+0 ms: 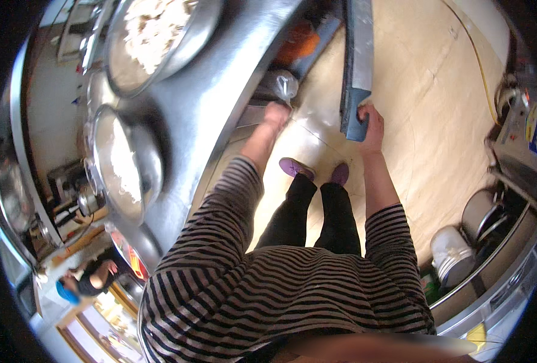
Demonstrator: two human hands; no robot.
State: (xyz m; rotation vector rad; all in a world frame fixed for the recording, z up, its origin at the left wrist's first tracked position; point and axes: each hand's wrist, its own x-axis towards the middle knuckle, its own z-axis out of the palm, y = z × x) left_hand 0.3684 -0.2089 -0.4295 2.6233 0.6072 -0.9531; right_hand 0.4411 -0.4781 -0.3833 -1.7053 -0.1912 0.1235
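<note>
My left hand (275,115) is closed at the near end of a clear plastic bag (283,85), beside the open space under the metal counter. What fills the bag is hard to make out. With bent fingers, my right hand (372,124) grips the blue-grey end of a long metal-faced door (359,66), seen almost edge-on and swung out from the counter. Inside the space beyond the bag, something orange (300,43) shows.
The metal counter (189,127) at left bears a large bowl (205,33) of pale pieces and another bowl (153,160) with white contents. A person in a blue cap (67,291) is at lower left. White buckets (453,257) and a pot (481,212) stand at right.
</note>
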